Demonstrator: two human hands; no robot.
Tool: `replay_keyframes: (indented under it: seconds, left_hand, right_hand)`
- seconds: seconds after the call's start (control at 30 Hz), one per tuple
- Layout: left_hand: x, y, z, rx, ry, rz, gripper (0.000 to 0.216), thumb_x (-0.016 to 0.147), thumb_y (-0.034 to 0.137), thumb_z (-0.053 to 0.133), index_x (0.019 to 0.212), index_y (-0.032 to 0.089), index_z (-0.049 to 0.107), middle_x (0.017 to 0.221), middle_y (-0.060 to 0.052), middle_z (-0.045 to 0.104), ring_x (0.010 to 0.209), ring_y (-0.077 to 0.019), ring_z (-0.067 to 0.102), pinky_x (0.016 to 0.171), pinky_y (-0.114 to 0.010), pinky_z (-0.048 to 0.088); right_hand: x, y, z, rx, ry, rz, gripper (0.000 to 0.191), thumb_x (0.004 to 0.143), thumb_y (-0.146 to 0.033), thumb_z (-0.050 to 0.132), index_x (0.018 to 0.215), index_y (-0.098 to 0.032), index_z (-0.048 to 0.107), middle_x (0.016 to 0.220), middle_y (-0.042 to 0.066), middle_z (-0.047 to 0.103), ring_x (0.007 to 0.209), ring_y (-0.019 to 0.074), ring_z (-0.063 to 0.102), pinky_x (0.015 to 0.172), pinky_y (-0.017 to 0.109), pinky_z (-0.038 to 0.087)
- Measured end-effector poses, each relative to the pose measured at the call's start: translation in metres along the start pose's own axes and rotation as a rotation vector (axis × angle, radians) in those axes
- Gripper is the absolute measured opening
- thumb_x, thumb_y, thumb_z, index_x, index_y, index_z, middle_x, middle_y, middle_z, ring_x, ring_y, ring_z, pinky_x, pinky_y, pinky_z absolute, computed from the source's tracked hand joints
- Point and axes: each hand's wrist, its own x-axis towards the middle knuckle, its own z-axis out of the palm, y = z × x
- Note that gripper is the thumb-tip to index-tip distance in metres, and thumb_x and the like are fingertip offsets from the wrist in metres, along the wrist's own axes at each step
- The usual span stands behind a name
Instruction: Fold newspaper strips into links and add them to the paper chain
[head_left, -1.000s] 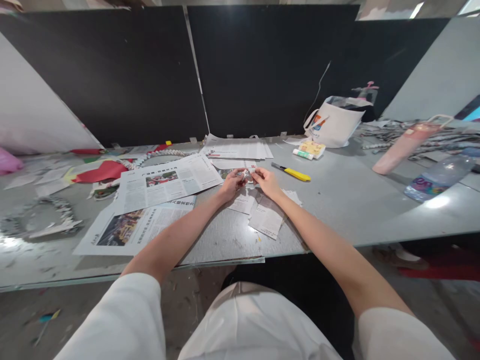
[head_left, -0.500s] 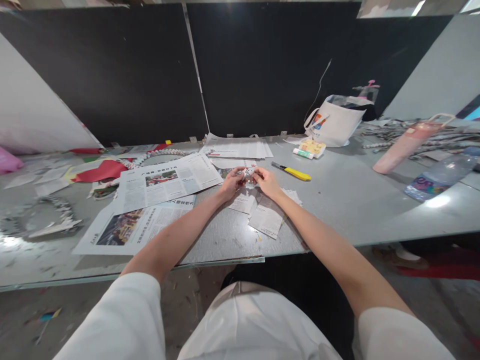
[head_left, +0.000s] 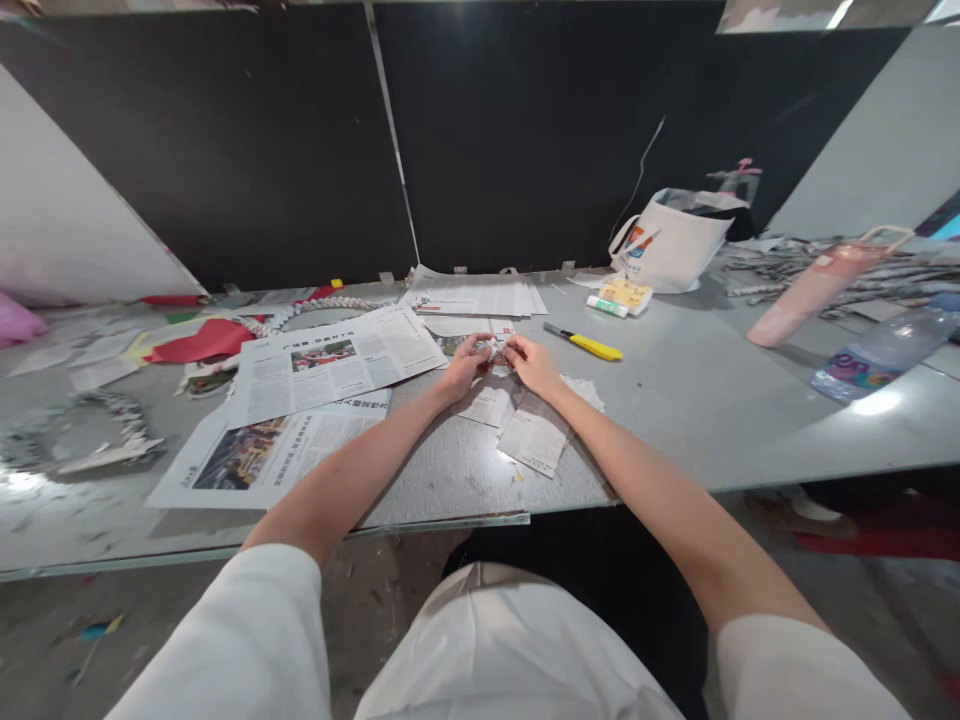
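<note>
My left hand (head_left: 463,364) and my right hand (head_left: 531,362) meet over the middle of the grey table (head_left: 675,400). Both pinch a small folded piece of newspaper (head_left: 497,349) between their fingertips, just above the tabletop. Cut newspaper slips (head_left: 534,437) lie under and in front of my hands. Open newspaper sheets (head_left: 330,365) spread out to the left of my left hand.
A yellow utility knife (head_left: 585,344) lies right of my hands, with a glue stick (head_left: 606,306) and a white tote bag (head_left: 667,245) behind it. A pink bottle (head_left: 814,285) and a clear bottle (head_left: 874,355) lie far right. Red paper (head_left: 199,342) and paper rings (head_left: 82,435) sit left.
Hardly anything has moved; my fingers shift slightly on the small folded piece, and both hands stay in the same spot.
</note>
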Motion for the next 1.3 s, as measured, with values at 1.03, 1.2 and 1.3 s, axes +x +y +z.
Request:
replay_keyframes:
  seconds: [1.03,1.2,1.3]
  left_hand:
    - [0.0009,-0.0013,0.0001,-0.006,-0.059,-0.016,0.040,0.082,0.028,0.082,0.117,0.016,0.067,0.080,-0.002,0.070,0.069,-0.0130,0.064,0.065,-0.023,0.044]
    - [0.0011,0.0001,-0.0002,-0.041,-0.070,-0.030,0.041,0.079,0.029,0.087,0.113,0.016,0.069,0.088,-0.004,0.072,0.071,-0.0131,0.067,0.066,-0.024,0.047]
    - [0.0012,0.0004,-0.0011,-0.049,-0.068,-0.034,0.039,0.079,0.028,0.087,0.113,0.016,0.070,0.086,-0.004,0.072,0.070,-0.0125,0.066,0.065,-0.023,0.046]
  right_hand:
    - [0.0032,0.0014,-0.0031,0.285,-0.106,0.046,0.046,0.089,-0.068,0.062,0.077,-0.025,0.051,0.071,0.000,0.052,0.069,0.0184,0.051,0.072,0.033,0.049]
    - [0.0034,0.0048,0.0004,0.338,-0.121,0.049,0.047,0.088,-0.069,0.062,0.077,-0.025,0.047,0.070,0.000,0.048,0.066,0.0181,0.049,0.070,0.034,0.049]
    - [0.0029,0.0037,0.0002,0.349,-0.137,0.037,0.048,0.088,-0.069,0.064,0.077,-0.025,0.048,0.072,0.000,0.049,0.068,0.0181,0.050,0.072,0.034,0.049]
